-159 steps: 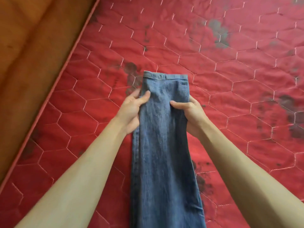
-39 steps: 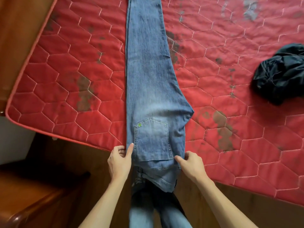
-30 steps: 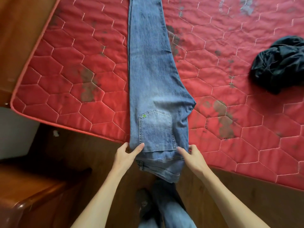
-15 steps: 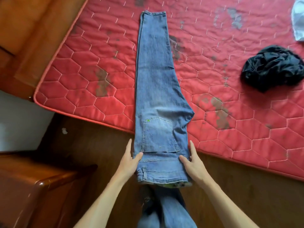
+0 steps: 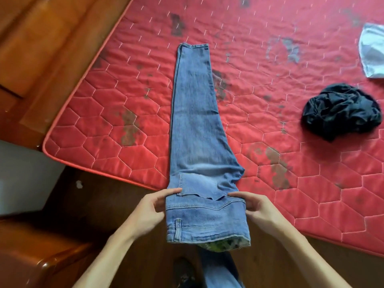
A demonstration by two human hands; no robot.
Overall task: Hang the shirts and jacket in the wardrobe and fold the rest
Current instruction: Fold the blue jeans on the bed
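At mattress (image 5: 291,142) edge, left hand (image 5: 151,208) and right hand (image 5: 259,208), grips tight on jeans (image 5: 195,121).

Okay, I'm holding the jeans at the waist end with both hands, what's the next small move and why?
Probably carry the waist end forward toward the hem, folding the jeans in half. They lie flat along the mattress, legs stacked, with only the waist end past its edge. Your left hand and right hand each pinch one side there, so the grip looks set.
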